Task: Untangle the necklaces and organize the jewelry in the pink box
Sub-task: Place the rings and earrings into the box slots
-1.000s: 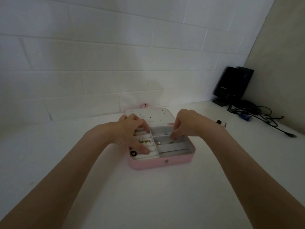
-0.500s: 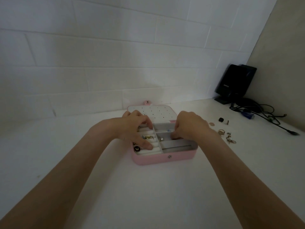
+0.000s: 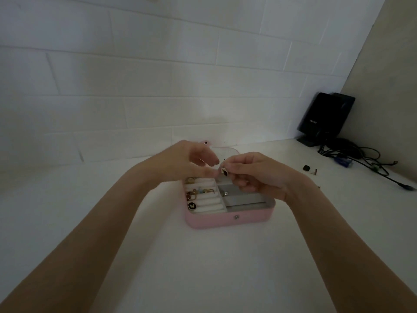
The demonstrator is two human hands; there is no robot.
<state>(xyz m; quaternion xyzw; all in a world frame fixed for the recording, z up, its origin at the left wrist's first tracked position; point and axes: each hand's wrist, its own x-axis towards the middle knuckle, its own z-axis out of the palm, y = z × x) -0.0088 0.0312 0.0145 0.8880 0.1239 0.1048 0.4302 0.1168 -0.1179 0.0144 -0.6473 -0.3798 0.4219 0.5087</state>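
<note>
The right hand (image 3: 255, 175) pinches a small dark earring (image 3: 224, 171) above the open pink box (image 3: 228, 219), the left hand (image 3: 191, 162) loosely open beside it; judged best seated gently in the lid's holes without bending the post.

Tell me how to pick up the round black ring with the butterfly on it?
Pinch the black butterfly ring by the edges of its round face, coming straight down from above. It sits near the front-left corner of the pink box, wedged in the white ring rolls with only the flat face showing, so the band is probably tucked out of reach. Lifting upward should slide it free.
</note>
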